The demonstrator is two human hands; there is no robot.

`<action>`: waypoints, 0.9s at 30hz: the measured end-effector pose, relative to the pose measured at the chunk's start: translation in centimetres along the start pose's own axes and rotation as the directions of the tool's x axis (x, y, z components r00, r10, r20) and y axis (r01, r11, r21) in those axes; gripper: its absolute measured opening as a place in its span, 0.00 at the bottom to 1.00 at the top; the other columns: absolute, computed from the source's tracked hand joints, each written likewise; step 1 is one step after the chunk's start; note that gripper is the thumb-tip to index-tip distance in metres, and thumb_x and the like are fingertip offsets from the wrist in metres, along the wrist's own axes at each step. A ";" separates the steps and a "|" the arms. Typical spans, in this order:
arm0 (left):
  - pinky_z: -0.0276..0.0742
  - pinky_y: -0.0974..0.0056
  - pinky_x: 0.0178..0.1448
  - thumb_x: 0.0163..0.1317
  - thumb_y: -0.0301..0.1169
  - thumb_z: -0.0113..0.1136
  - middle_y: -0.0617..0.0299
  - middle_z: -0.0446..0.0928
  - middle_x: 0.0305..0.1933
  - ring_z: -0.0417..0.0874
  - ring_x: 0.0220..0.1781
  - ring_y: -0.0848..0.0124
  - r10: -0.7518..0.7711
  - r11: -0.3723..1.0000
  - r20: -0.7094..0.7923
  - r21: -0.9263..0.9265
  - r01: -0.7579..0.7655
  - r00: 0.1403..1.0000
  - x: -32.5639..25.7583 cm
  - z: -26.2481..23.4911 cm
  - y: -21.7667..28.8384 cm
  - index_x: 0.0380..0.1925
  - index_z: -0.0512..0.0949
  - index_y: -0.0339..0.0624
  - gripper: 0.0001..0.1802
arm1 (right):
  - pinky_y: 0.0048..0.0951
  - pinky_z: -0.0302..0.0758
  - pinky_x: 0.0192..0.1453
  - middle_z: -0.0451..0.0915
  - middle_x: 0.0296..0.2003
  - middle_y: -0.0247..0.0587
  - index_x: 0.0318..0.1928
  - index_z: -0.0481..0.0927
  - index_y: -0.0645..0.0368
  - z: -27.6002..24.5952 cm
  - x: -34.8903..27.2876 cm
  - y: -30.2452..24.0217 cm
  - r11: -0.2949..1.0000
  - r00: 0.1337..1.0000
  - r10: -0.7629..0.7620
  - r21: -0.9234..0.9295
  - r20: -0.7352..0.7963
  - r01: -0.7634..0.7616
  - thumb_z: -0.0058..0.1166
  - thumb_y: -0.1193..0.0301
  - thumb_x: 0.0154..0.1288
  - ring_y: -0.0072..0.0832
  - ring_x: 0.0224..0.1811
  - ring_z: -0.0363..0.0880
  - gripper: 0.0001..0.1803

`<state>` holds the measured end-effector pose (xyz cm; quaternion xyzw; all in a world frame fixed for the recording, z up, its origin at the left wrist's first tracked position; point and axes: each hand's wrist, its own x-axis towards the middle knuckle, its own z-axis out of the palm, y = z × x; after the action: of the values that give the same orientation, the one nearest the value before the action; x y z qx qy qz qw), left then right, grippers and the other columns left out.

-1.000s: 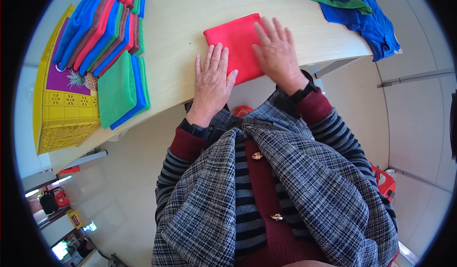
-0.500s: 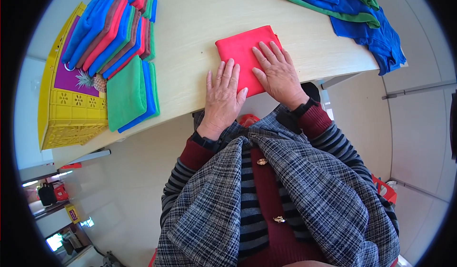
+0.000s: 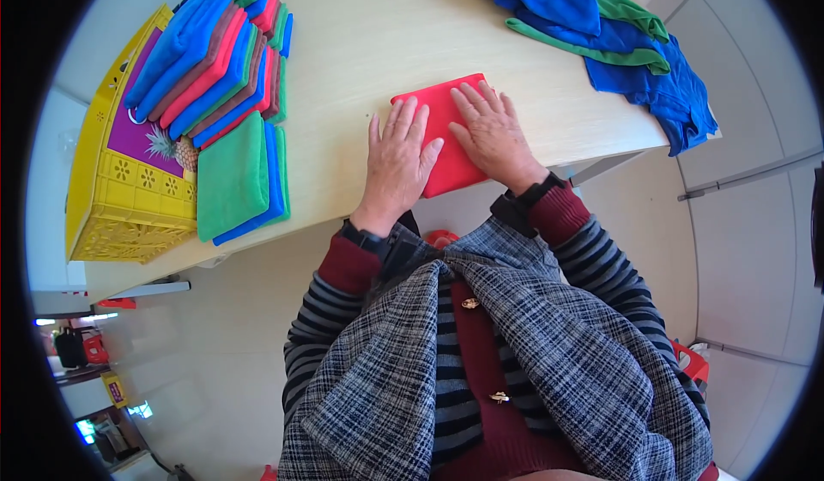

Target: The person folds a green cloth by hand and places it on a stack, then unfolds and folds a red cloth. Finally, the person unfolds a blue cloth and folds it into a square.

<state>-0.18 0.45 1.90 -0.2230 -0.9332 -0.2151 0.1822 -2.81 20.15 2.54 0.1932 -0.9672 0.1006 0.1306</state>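
- Fingers have slid toward twelve o'clock: half a second ago our fingertips lay short of the far edge of the folded red cloth [image 3: 453, 162], and now they reach it.
- Our right hand [image 3: 498, 138], blurred a second ago, lies palm-down at the cloth's three o'clock, fingers extended.
- Our left hand [image 3: 392, 162] lies flat at nine o'clock, its thumb across the cloth toward the other thumb.
- Neither hand is gripping; both are unclenched (how hard we press, we cannot tell).
- We judge that this spread of contact smooths the folded layers rather than starting another fold.
- The cloth lies straight ahead of us, at the near edge of the pale wooden table [image 3: 335, 121].
- At ten o'clock we have neat folded cloths [image 3: 232, 172] beside a yellow plastic crate [image 3: 142, 185]; at one to two o'clock, loose blue and green cloths [image 3: 631, 95].
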 end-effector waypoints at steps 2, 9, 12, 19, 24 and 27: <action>0.45 0.40 0.81 0.75 0.48 0.48 0.50 0.61 0.77 0.58 0.80 0.55 0.012 0.999 0.008 0.045 -0.012 1.000 1.1 1.4 -0.9 0.71 0.66 0.37 0.33 | 0.53 0.47 0.81 0.62 0.74 0.47 0.74 0.64 0.55 1.4 0.5 -0.1 1.000 1.000 -0.025 -0.004 -0.003 0.025 0.42 0.53 0.77 0.48 0.79 0.53 0.32; 0.48 0.41 0.80 0.73 0.53 0.50 0.48 0.64 0.75 0.59 0.79 0.54 0.053 0.993 0.045 0.099 -0.057 0.998 1.6 3.5 -1.8 0.69 0.68 0.36 0.36 | 0.52 0.47 0.81 0.62 0.75 0.47 0.73 0.65 0.55 2.2 0.6 0.6 1.000 1.000 -0.005 0.010 0.012 0.004 0.42 0.50 0.76 0.47 0.79 0.53 0.33; 0.49 0.41 0.80 0.73 0.52 0.50 0.49 0.64 0.75 0.60 0.78 0.55 0.035 0.991 0.050 0.125 -0.041 0.998 1.9 3.4 -1.6 0.69 0.67 0.36 0.36 | 0.53 0.50 0.80 0.63 0.74 0.49 0.71 0.67 0.58 2.1 0.8 0.7 0.999 0.999 -0.004 0.036 -0.037 0.006 0.45 0.51 0.75 0.47 0.79 0.55 0.33; 0.48 0.42 0.80 0.73 0.51 0.50 0.49 0.64 0.75 0.60 0.78 0.55 -0.018 0.987 0.059 0.162 0.008 0.998 1.2 2.9 -1.1 0.71 0.66 0.37 0.35 | 0.50 0.53 0.79 0.63 0.73 0.53 0.73 0.65 0.57 0.6 -2.3 0.5 0.985 0.981 0.162 0.070 -0.103 -0.155 0.47 0.53 0.75 0.50 0.77 0.56 0.33; 0.49 0.43 0.80 0.72 0.51 0.51 0.46 0.66 0.73 0.62 0.77 0.53 -0.117 0.972 0.016 0.208 0.111 0.993 -0.6 1.8 -0.4 0.69 0.66 0.34 0.36 | 0.50 0.56 0.77 0.63 0.72 0.57 0.74 0.63 0.57 0.3 -4.1 -0.1 0.987 0.989 0.145 0.074 -0.025 -0.143 0.48 0.55 0.75 0.52 0.75 0.59 0.33; 0.50 0.44 0.80 0.72 0.50 0.51 0.44 0.68 0.72 0.65 0.75 0.53 -0.167 0.952 0.007 0.262 0.160 0.986 -1.4 0.7 0.4 0.68 0.67 0.34 0.35 | 0.50 0.56 0.78 0.64 0.72 0.56 0.74 0.63 0.56 0.2 -2.6 0.7 0.997 0.999 0.044 0.069 0.027 -0.046 0.48 0.56 0.75 0.52 0.75 0.59 0.33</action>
<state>0.98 0.65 0.79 -0.1222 -0.9711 -0.1018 0.1778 -0.82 21.65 1.45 0.1769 -0.9688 0.1349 0.1093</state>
